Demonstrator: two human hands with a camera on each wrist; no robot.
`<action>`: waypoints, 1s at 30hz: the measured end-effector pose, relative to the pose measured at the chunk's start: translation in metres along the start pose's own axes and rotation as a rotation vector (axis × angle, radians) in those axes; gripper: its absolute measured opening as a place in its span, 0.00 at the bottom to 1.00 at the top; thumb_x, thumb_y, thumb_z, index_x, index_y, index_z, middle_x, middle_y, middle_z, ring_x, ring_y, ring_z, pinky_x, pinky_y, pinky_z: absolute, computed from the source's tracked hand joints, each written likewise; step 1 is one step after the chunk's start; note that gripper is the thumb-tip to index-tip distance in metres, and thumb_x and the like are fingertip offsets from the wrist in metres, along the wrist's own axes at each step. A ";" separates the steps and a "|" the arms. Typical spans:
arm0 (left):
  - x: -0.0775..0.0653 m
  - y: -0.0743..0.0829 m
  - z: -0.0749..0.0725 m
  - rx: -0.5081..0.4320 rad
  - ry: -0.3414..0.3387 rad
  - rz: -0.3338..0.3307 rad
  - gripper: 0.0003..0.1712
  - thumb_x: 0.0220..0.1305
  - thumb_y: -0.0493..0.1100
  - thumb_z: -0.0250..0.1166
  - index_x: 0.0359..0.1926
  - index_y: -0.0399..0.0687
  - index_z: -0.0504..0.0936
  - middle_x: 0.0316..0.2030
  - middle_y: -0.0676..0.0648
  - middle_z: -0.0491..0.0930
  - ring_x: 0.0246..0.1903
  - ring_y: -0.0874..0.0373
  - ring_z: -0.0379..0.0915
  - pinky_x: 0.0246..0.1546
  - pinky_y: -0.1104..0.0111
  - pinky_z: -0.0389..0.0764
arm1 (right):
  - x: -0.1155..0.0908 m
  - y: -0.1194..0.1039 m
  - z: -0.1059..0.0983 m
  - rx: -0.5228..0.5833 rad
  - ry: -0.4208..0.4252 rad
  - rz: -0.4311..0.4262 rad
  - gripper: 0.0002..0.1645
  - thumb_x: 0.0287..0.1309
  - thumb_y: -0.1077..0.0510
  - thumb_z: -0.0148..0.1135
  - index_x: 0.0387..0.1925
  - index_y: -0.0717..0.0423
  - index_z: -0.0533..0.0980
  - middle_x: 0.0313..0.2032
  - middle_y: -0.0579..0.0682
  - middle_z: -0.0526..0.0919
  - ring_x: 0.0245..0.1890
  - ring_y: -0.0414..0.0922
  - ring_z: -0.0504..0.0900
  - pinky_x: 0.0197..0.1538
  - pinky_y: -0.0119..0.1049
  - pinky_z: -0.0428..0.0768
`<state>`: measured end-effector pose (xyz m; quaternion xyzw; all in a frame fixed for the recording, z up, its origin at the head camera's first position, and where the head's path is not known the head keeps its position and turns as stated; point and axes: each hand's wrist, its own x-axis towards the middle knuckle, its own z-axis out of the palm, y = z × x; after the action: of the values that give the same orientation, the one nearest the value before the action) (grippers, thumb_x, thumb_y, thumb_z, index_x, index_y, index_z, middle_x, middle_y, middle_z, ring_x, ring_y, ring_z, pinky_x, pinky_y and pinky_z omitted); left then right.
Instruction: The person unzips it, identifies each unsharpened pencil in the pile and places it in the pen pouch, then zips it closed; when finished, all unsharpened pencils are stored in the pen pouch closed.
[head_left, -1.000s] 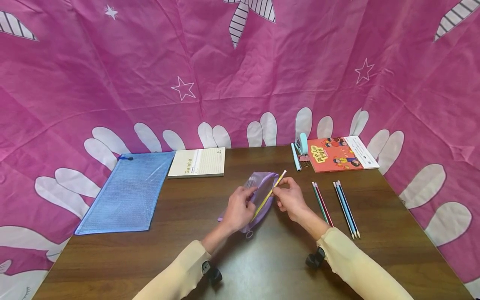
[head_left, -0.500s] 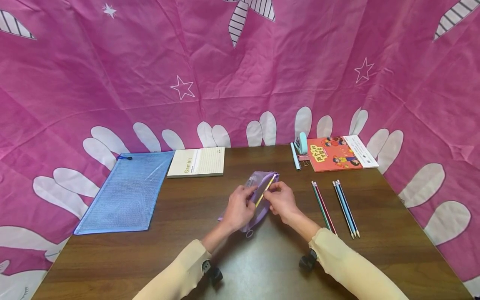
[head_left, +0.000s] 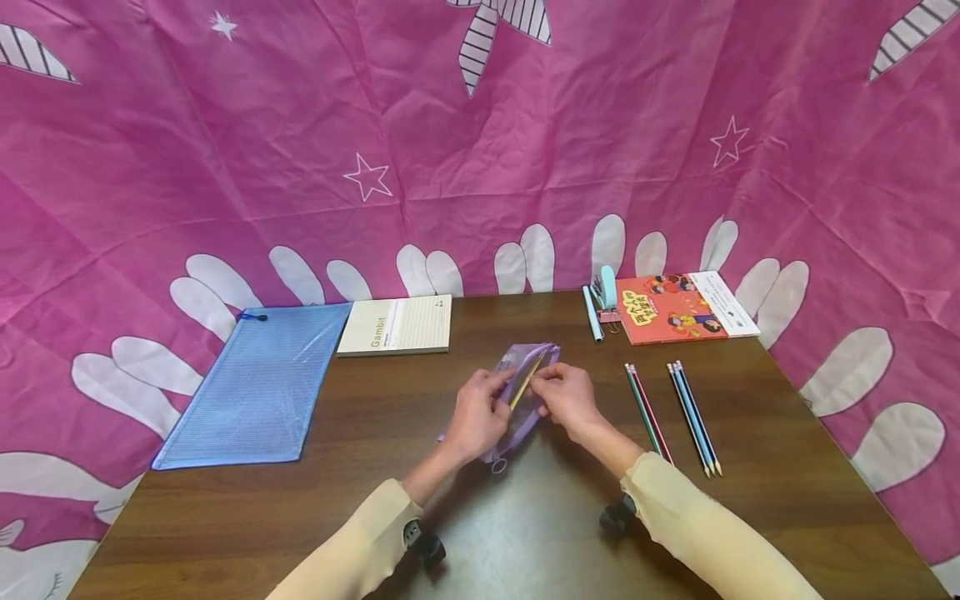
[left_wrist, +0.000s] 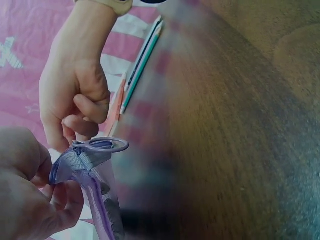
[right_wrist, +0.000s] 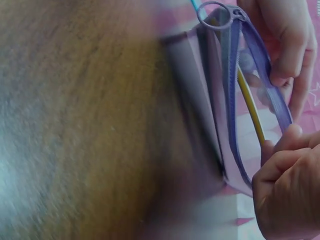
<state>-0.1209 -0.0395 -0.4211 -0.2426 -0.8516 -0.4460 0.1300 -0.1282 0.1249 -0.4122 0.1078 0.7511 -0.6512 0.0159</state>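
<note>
the left hand (head_left: pixel 477 414) held the edge of the purple pencil bag (head_left: pixel 525 392) in the middle of the table (head_left: pixel 360 467). the right hand (head_left: pixel 567 398) pinched a yellow pencil (head_left: pixel 525 385) lying inside the open bag.

On the table (head_left: pixel 525 542) the pouch (head_left: pixel 517 417) lies mid-way — pencils (head_left: pixel 675 412) to its right, notepad (head_left: pixel 395 325) far left, mesh folder (head_left: pixel 255 383) further left, book (head_left: pixel 682 307) far right.

A blue mesh pouch (head_left: pixel 251 387), a notepad (head_left: pixel 395 325) and an orange book (head_left: pixel 678 309) lie on the brown desk (head_left: pixel 375 500), five pencils (head_left: pixel 675 412) at right.
</note>
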 end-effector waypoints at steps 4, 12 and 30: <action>0.002 0.000 -0.004 -0.025 0.050 0.010 0.30 0.45 0.21 0.56 0.54 0.29 0.82 0.35 0.39 0.77 0.33 0.49 0.78 0.32 0.67 0.82 | -0.001 -0.004 -0.007 0.015 -0.010 -0.023 0.08 0.61 0.65 0.59 0.39 0.68 0.76 0.26 0.53 0.84 0.13 0.39 0.72 0.14 0.28 0.64; 0.007 0.001 -0.012 -0.044 0.137 -0.031 0.29 0.45 0.21 0.54 0.52 0.29 0.83 0.36 0.37 0.78 0.33 0.47 0.81 0.32 0.67 0.83 | -0.002 -0.009 -0.017 0.012 0.000 -0.018 0.08 0.63 0.65 0.56 0.40 0.67 0.76 0.26 0.53 0.83 0.14 0.40 0.72 0.15 0.28 0.63; 0.011 -0.001 -0.016 -0.035 0.207 -0.094 0.28 0.48 0.21 0.54 0.52 0.32 0.84 0.37 0.39 0.80 0.36 0.47 0.82 0.37 0.60 0.84 | -0.002 -0.007 -0.036 -0.027 0.017 -0.006 0.13 0.66 0.63 0.55 0.47 0.69 0.74 0.28 0.52 0.84 0.15 0.39 0.73 0.16 0.28 0.65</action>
<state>-0.1309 -0.0500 -0.4082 -0.1574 -0.8361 -0.4892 0.1917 -0.1238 0.1593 -0.3993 0.1108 0.7601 -0.6402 0.0089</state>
